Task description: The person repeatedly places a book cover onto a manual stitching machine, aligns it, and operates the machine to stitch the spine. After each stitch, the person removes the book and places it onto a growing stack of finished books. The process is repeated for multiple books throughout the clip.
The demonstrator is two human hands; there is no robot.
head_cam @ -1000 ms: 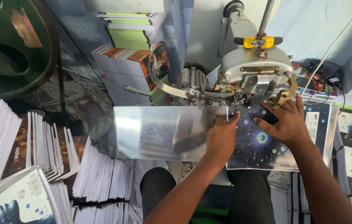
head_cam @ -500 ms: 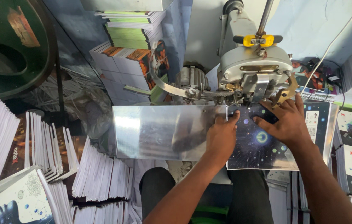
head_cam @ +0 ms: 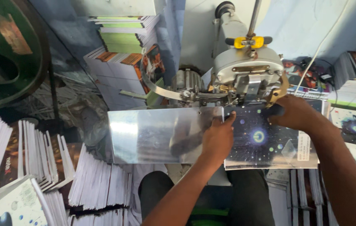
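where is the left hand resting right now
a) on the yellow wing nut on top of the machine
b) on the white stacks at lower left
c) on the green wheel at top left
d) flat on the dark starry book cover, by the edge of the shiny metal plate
d: the left hand lies palm down on the dark starry book cover, right by the edge of the shiny metal plate, under the machine head.

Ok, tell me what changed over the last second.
Nothing visibly changed. The left hand still presses flat on the dark starry booklet by the shiny metal plate, and the right hand stays on it under the grey machine head.
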